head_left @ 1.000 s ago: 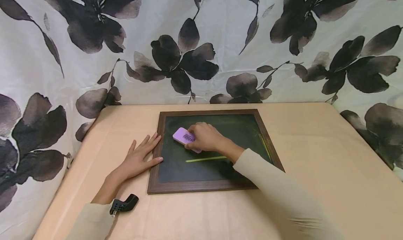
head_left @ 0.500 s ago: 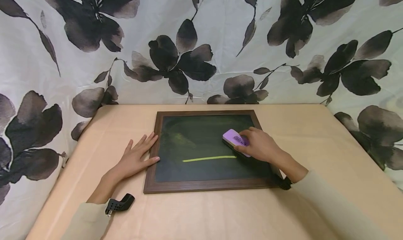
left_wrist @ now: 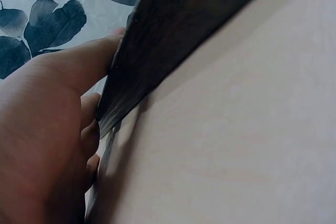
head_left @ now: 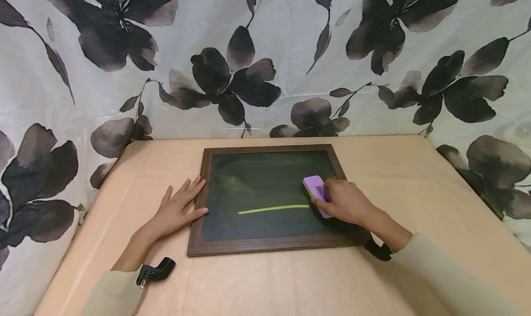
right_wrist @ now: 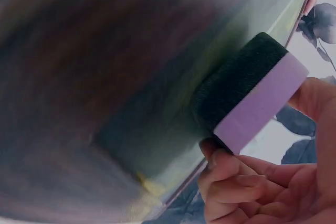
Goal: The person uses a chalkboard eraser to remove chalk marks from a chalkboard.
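A chalkboard [head_left: 257,226] with a brown wooden frame lies on the table, a yellow chalk line [head_left: 274,209] across its lower middle. My right hand [head_left: 350,203] grips a purple board eraser [head_left: 315,189] between thumb and fingers, at the board's right side by the line's right end. In the right wrist view the eraser's dark felt [right_wrist: 239,82] faces the board; whether it touches is unclear. My left hand [head_left: 174,214] rests with spread, straight fingers on the left frame edge. The left wrist view shows that hand [left_wrist: 47,114] beside the frame's dark edge [left_wrist: 173,24].
A light beige cloth [head_left: 249,283] covers the table around the board. Behind it hangs a white curtain [head_left: 290,76] with dark flowers. Faint yellow chalk smears [head_left: 236,184] show on the board's left. A black wrist device [head_left: 155,271] sits on the left wrist.
My right hand has carried the eraser from the board's left half to its right side, then slightly down, uncovering the chalk line and a smear at left. The left hand keeps its place on the frame.
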The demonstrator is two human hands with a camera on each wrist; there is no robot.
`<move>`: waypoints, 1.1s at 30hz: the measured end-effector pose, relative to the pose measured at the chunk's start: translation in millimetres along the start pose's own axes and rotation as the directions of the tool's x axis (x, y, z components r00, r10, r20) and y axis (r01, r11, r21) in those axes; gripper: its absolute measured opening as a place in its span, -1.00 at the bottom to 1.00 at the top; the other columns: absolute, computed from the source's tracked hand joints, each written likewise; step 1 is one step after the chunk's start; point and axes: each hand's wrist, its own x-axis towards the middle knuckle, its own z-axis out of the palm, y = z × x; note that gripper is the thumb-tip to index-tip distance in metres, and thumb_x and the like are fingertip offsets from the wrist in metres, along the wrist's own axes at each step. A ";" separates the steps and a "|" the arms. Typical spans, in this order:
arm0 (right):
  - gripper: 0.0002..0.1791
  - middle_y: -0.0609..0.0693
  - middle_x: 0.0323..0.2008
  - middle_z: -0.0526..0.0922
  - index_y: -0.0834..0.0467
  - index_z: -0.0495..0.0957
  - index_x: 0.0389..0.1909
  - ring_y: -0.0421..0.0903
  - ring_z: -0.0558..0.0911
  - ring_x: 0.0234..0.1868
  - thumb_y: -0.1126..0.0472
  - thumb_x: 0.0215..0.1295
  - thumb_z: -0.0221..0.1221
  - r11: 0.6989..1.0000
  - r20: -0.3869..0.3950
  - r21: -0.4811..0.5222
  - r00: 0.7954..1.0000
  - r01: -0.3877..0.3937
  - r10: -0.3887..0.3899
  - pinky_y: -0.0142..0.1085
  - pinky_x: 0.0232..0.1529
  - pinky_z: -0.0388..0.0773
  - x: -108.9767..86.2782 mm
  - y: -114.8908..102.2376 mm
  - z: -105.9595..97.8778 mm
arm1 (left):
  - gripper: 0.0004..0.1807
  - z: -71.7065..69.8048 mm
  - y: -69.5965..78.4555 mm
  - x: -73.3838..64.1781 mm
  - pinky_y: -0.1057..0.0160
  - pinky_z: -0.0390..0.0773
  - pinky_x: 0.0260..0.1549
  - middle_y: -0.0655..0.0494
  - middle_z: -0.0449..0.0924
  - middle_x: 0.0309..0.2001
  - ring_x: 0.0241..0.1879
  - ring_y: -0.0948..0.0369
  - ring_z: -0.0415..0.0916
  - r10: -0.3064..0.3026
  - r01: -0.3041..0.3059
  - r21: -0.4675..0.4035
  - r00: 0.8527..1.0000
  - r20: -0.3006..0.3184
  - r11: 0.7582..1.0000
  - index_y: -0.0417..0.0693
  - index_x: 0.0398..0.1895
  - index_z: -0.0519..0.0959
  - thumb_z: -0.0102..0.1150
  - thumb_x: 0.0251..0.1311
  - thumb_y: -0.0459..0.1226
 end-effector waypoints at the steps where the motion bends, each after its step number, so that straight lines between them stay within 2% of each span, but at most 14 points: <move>1: -0.56 -0.05 -0.66 0.38 0.36 0.54 -0.35 -0.17 0.36 -0.68 0.00 0.12 0.29 1.000 -0.003 0.002 1.000 0.001 -0.001 -0.35 -0.71 0.25 0.3 -1.4 0.7 | -0.10 0.3 0.2 0.0 -0.27 -0.45 0.28 0.07 -0.17 0.52 0.47 -0.05 -0.25 0.002 -0.002 -0.001 1.000 0.000 1.000 0.11 0.54 -0.03 0.07 0.23 0.19; 8: -0.55 -0.04 -0.65 0.44 0.39 0.54 -0.30 -0.18 0.40 -0.70 0.01 0.15 0.27 0.999 -0.005 0.038 1.000 0.007 -0.007 -0.36 -0.75 0.30 5.0 -18.2 9.3 | -0.09 -0.4 0.2 1.1 -0.28 -0.45 0.27 0.05 -0.16 0.52 0.47 -0.06 -0.25 0.001 -0.001 0.005 1.000 0.005 1.000 0.10 0.54 -0.03 0.07 0.23 0.19; 15: -0.59 -0.06 -0.68 0.40 0.28 0.48 -0.46 -0.19 0.40 -0.74 -0.03 0.17 0.25 1.000 -0.032 0.028 0.999 0.000 0.001 -0.38 -0.77 0.32 12.4 -46.5 17.5 | -0.10 0.7 1.4 1.4 -0.29 -0.45 0.27 0.04 -0.15 0.52 0.47 -0.07 -0.25 0.003 -0.003 -0.005 1.000 0.004 1.000 0.09 0.53 -0.02 0.07 0.23 0.18; 19: -0.59 -0.04 -0.69 0.39 0.27 0.47 -0.49 -0.17 0.40 -0.76 -0.03 0.17 0.25 1.000 -0.043 0.030 0.999 -0.003 0.005 -0.37 -0.78 0.31 19.4 -62.3 21.0 | -0.10 1.3 1.6 0.8 -0.29 -0.45 0.27 0.04 -0.16 0.52 0.47 -0.07 -0.25 0.000 0.000 -0.006 1.000 0.003 1.000 0.09 0.53 -0.02 0.08 0.23 0.18; 27: -0.57 -0.05 -0.69 0.39 0.27 0.50 -0.45 -0.17 0.39 -0.76 -0.07 0.20 0.22 0.998 -0.010 0.057 1.000 0.008 -0.008 -0.38 -0.78 0.28 38.3 -96.3 30.3 | -0.11 0.9 0.5 0.3 -0.29 -0.46 0.27 0.04 -0.17 0.52 0.47 -0.06 -0.25 -0.003 0.003 -0.006 1.000 0.005 1.000 0.11 0.54 -0.03 0.06 0.25 0.17; 33: -0.58 -0.04 -0.68 0.39 0.26 0.50 -0.46 -0.16 0.39 -0.75 -0.07 0.23 0.19 0.998 0.003 0.048 0.999 0.049 -0.049 -0.38 -0.77 0.28 50.7 -117.8 35.0 | -0.12 0.8 0.5 1.4 -0.29 -0.46 0.27 0.06 -0.17 0.52 0.47 -0.06 -0.25 0.005 -0.005 0.003 1.000 0.002 1.000 0.12 0.54 -0.03 0.05 0.26 0.18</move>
